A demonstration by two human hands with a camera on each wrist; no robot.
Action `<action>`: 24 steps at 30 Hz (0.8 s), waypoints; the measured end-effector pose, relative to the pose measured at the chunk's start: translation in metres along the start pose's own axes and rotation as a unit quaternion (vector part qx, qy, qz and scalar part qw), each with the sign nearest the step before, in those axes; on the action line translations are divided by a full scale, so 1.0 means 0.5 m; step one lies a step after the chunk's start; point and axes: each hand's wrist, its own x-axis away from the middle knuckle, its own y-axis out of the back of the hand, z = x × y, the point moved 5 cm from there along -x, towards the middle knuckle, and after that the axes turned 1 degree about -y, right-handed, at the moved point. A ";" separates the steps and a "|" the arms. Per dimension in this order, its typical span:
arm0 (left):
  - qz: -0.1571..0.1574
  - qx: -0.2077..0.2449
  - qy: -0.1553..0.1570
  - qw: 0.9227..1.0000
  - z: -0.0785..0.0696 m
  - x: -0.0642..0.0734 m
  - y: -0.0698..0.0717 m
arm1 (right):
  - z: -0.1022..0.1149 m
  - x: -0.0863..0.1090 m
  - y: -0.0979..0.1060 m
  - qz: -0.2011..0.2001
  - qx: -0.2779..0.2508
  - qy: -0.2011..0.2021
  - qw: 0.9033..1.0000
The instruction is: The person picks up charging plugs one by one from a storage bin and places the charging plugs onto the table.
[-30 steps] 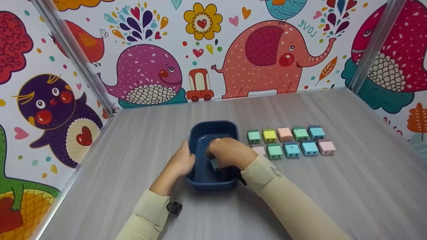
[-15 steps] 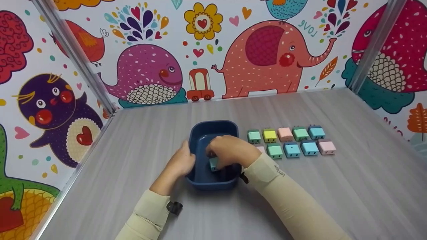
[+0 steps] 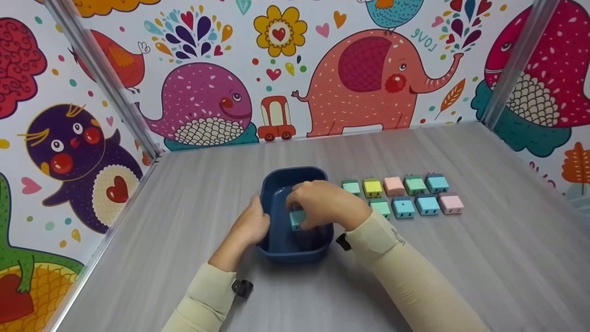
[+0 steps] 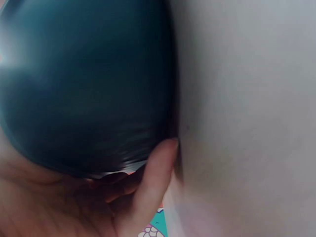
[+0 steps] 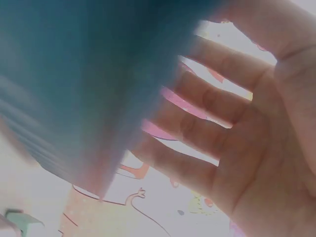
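Note:
A dark blue plastic tub (image 3: 295,256) stands on the table. My left hand (image 3: 249,225) holds it by its left side; in the left wrist view the fingers (image 4: 157,170) lie along the tub's outer wall. My right hand (image 3: 322,200) reaches over the right rim and pinches a pale teal USB wall charger (image 3: 296,221) between thumb and fingertips, within the tub's outline. From the right wrist, the tub wall (image 5: 74,74) hides those fingertips and the charger.
To the right, several pastel chargers lie in two rows, among them a yellow one (image 3: 372,187), a blue one (image 3: 427,204) and a pink one (image 3: 450,203). My right wrist and sleeve cover part of the front row. A cartoon-printed wall (image 3: 286,69) closes off the back.
My right hand has moved slightly up and to the right with the charger, which now shows more. The left hand and the tub have stayed put.

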 end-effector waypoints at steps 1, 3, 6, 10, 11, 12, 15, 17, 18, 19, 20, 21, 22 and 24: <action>0.000 0.000 0.000 1.000 -0.001 0.000 -0.001 | 0.001 0.004 0.003 -0.002 0.001 0.001 1.000; -0.002 0.001 0.000 1.000 -0.001 0.001 -0.001 | 0.004 0.012 0.007 -0.006 0.004 0.006 1.000; -0.008 0.001 -0.001 1.000 -0.002 0.001 0.000 | 0.008 0.025 0.013 -0.013 0.009 0.014 1.000; -0.016 -0.006 -0.007 1.000 -0.002 0.001 0.002 | 0.007 0.044 0.021 -0.023 0.019 0.015 0.999; -0.016 -0.007 -0.007 1.000 -0.002 0.001 0.003 | 0.006 0.050 0.023 -0.026 0.022 0.014 0.999; -0.016 -0.010 -0.008 1.000 -0.002 0.002 0.003 | 0.004 0.056 0.025 -0.027 0.025 0.011 0.999; -0.012 -0.011 -0.004 1.000 -0.002 0.002 0.003 | -0.001 0.074 0.034 -0.036 0.030 0.004 0.999; -0.011 -0.011 -0.003 1.000 -0.002 0.002 0.003 | -0.003 0.087 0.041 -0.045 0.034 0.003 0.998; -0.011 -0.012 -0.005 1.000 -0.003 0.001 0.002 | -0.004 0.093 0.044 -0.048 0.035 0.003 0.998; -0.011 -0.010 -0.006 1.000 -0.002 0.001 0.002 | -0.005 0.099 0.047 -0.052 0.038 0.004 0.998; -0.011 -0.010 -0.009 1.000 -0.003 0.000 0.001 | -0.005 0.105 0.050 -0.055 0.040 0.006 0.998; -0.011 -0.010 -0.011 1.000 -0.003 0.000 0.001 | -0.006 0.110 0.051 -0.057 0.043 0.008 0.997; -0.012 -0.011 -0.015 1.000 -0.004 0.000 0.001 | -0.006 0.115 0.052 -0.057 0.044 0.008 0.997; -0.013 -0.011 -0.019 1.000 -0.004 0.000 0.000 | -0.008 0.122 0.052 -0.056 0.048 0.009 0.997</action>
